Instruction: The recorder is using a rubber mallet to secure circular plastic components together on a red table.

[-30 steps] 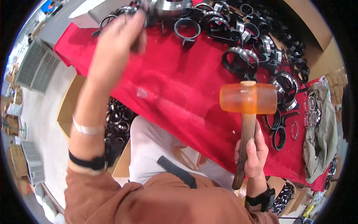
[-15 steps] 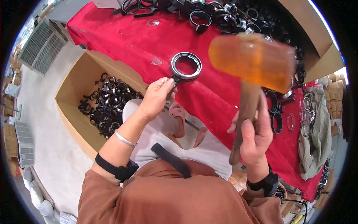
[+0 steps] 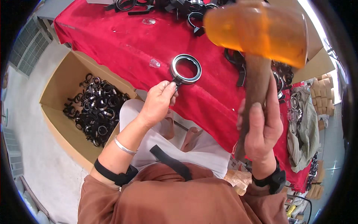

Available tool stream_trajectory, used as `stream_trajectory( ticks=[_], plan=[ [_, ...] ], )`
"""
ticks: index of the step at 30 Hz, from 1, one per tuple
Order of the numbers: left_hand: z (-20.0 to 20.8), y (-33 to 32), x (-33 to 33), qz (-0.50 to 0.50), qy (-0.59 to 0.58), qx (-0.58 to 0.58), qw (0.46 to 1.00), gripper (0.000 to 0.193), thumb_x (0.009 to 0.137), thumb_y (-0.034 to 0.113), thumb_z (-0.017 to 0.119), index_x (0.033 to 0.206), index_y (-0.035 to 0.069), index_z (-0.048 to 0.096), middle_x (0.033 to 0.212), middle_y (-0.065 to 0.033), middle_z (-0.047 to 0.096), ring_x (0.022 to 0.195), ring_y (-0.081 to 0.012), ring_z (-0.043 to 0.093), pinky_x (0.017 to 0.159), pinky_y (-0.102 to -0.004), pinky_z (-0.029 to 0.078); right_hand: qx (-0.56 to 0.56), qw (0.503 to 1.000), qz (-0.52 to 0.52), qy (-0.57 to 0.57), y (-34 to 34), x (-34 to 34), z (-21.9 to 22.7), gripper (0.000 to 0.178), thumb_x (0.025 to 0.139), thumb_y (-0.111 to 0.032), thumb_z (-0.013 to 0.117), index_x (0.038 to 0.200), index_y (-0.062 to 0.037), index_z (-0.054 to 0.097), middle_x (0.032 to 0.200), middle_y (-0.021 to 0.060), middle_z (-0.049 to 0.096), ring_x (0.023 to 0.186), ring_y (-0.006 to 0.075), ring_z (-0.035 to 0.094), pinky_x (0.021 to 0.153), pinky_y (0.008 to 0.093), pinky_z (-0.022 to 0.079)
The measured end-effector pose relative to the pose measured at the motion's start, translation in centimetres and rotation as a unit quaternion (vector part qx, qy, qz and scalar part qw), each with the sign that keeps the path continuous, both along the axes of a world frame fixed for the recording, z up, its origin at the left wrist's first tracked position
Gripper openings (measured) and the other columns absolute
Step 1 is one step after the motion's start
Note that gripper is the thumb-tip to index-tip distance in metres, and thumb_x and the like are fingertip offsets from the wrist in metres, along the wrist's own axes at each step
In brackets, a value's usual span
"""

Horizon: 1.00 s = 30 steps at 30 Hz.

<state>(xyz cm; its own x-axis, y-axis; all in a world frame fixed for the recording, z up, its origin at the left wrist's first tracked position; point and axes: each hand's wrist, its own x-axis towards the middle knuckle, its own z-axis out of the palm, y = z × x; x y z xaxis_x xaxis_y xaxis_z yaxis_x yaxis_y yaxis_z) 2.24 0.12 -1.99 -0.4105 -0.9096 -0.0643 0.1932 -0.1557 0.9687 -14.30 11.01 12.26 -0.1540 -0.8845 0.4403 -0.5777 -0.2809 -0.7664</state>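
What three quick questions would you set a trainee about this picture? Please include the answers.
1. What does the right grip hold?
2. True or false: the left grip is holding nothing.
3. The cardboard box at the left contains: (a) folded cloths, (b) black ring parts, (c) mallets.

Key:
1. A wooden-handled mallet with an orange head.
2. False: it holds a ring by its stem.
3. b.

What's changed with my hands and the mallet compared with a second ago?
Your left hand has come back toward you from the ring pile at the far side of the red cloth, and now holds a black-and-silver ring by its stem. The orange mallet is lifted and looks nearer the camera. Your right hand keeps its grip on the wooden handle.
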Motion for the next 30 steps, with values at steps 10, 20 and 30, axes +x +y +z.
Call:
stream_trajectory(
  ticks=[10, 20, 30],
  plan=[
    [1.5, 0.2, 0.1, -0.007, -0.011, 0.018, 1.0, 0.026, 0.094, 0.024, 0.046, 0.077, 0.005, 0.053, 0.068, 0.0012, 0.05, 0.063, -0.007, 0.046, 0.059, -0.0223, 0.039, 0.052, 0.991, 0.062, 0.111, -4.6, 1.4, 3.9, 0.045, 0.09, -0.008, 0.047, 0.135, -0.0095, 0.039, 0.078, 0.0004, 0.055, 0.056, 0.0037, 0.045, 0.049, 0.0176, 0.04],
    [1.2, 0.1, 0.3, -0.033, -0.05, -0.021, 0.998, 0.029, 0.093, 0.027, 0.046, 0.079, 0.004, 0.054, 0.068, -0.0015, 0.053, 0.06, -0.0101, 0.049, 0.055, -0.0236, 0.041, 0.317, 0.936, -0.011, 0.153, -6.2, -2.1, 1.5, 0.046, 0.09, -0.019, 0.05, 0.132, -0.0041, 0.039, 0.088, 0.0192, 0.062, 0.075, 0.0197, 0.061, 0.07, 0.0293, 0.047],
    [3.3, -0.8, -1.4, 0.032, -0.141, 0.061, 0.988, 0.043, 0.085, 0.04, 0.056, 0.07, -0.001, 0.055, 0.061, -0.0092, 0.057, 0.054, -0.0146, 0.054, 0.053, -0.0311, 0.045, 0.168, 0.979, 0.022, 0.116, -6.9, -1.3, 4.6, 0.042, 0.091, -0.016, 0.051, 0.131, -0.0062, 0.044, 0.082, 0.0048, 0.059, 0.066, 0.007, 0.051, 0.06, 0.022, 0.045]
  ],
)
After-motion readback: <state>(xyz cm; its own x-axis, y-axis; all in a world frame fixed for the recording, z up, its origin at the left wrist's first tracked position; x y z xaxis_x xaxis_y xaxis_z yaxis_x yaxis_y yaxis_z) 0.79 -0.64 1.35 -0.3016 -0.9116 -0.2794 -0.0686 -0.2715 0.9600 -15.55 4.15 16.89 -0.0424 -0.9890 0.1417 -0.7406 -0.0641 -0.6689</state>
